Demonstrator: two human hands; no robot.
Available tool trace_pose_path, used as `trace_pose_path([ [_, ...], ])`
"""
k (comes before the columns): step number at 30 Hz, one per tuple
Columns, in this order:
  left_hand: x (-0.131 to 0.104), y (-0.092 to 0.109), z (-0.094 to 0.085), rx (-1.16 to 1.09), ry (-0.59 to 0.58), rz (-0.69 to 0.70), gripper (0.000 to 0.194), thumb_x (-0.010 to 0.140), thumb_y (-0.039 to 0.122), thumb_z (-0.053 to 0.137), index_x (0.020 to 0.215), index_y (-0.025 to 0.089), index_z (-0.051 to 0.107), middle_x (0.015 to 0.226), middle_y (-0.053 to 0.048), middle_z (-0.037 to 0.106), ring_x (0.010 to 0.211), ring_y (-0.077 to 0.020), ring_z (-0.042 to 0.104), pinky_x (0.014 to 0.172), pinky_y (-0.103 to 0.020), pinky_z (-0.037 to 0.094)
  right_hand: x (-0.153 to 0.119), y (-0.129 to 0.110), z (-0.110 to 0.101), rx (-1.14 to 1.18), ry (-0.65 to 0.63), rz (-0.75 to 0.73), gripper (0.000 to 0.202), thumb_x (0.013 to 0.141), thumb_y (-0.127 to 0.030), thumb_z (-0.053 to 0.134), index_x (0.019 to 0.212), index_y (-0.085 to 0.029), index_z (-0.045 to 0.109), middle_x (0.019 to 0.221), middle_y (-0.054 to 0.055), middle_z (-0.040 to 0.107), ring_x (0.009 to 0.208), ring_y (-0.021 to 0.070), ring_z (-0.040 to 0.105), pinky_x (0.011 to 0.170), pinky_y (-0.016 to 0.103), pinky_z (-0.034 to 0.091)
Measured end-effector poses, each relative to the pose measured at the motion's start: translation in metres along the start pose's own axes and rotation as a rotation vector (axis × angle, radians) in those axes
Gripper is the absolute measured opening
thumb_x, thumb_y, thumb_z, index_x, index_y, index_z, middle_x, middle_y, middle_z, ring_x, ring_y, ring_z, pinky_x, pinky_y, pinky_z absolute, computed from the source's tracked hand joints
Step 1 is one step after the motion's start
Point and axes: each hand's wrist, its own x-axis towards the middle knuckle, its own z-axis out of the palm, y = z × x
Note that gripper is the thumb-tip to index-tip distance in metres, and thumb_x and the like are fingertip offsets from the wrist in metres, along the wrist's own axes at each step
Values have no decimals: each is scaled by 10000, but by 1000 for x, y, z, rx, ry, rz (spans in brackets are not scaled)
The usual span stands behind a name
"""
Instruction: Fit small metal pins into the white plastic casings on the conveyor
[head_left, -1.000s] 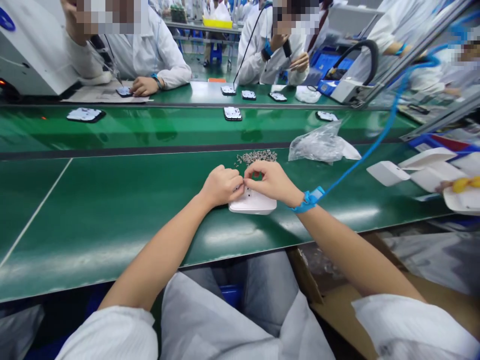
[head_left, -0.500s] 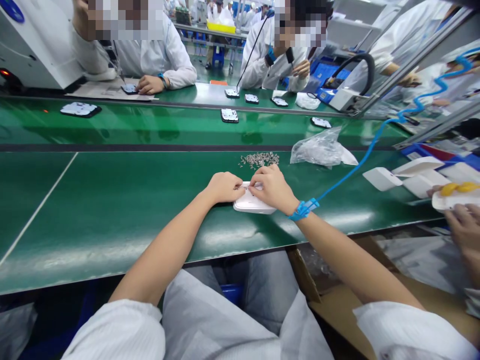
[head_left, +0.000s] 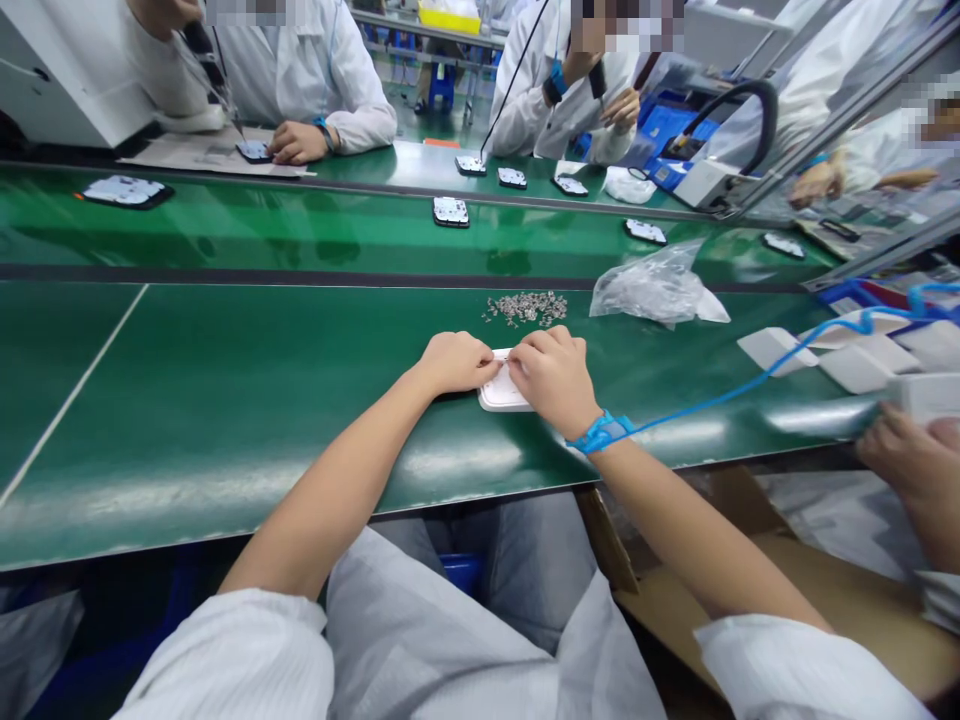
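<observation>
A white plastic case [head_left: 501, 392] lies on the green table near its front edge. My left hand [head_left: 459, 362] is closed at the case's left side, fingertips pressed together over its upper edge. My right hand [head_left: 556, 375], with a blue strap at the wrist, covers the case's right side; its fingers are pinched close to the left fingertips. Whatever small part sits between the fingers is too small to make out. Just beyond the hands lies a loose pile of small metal pieces [head_left: 528, 308]. A crumpled clear plastic bag [head_left: 652, 290] rests to the right of the pile.
White cases [head_left: 859, 365] lie at the right, beside a co-worker's hand [head_left: 911, 460]. A blue coiled cord [head_left: 720, 402] runs from my right wrist across the table. Dark-rimmed boards [head_left: 451, 211] sit on the belt beyond. Two people in white coats work opposite.
My right hand has turned slightly and its fingers have shifted at the case's upper edge. The view has tilted a little. At the right, the co-worker's hand now holds a white piece without the yellow item showing.
</observation>
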Motion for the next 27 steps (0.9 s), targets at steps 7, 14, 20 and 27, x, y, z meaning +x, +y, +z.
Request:
trace_pose_path([
  [7,0,3,1,-10,9,-28,420,936,417,437,817,230,794,834,-76,743,755,-227,647,594,-309,290,-3,-2,3,83,49,21,240,971,-216,578,800,-208,746,961,97,742,987,297,465,762,437,226],
  [14,0,7,0,-18,12,-51,394,925,385,454,834,227,804,811,-78,739,746,-233,648,598,-317,303,-3,-2,5,131,83,23,279,975,-228,565,759,-214,741,930,95,747,980,293,470,759,436,230],
  [20,-1,8,-1,-11,13,-54,394,919,397,460,874,226,812,853,-88,748,803,-250,668,626,-317,336,1,-1,-1,136,-8,-30,315,996,-209,531,731,-189,700,928,91,735,979,280,474,745,424,215],
  [27,-2,8,-1,-3,22,-57,390,919,392,464,848,218,805,825,-93,740,783,-244,665,610,-315,310,3,-1,-5,146,-83,-111,272,985,-176,516,762,-182,671,930,103,717,938,263,502,737,413,242],
])
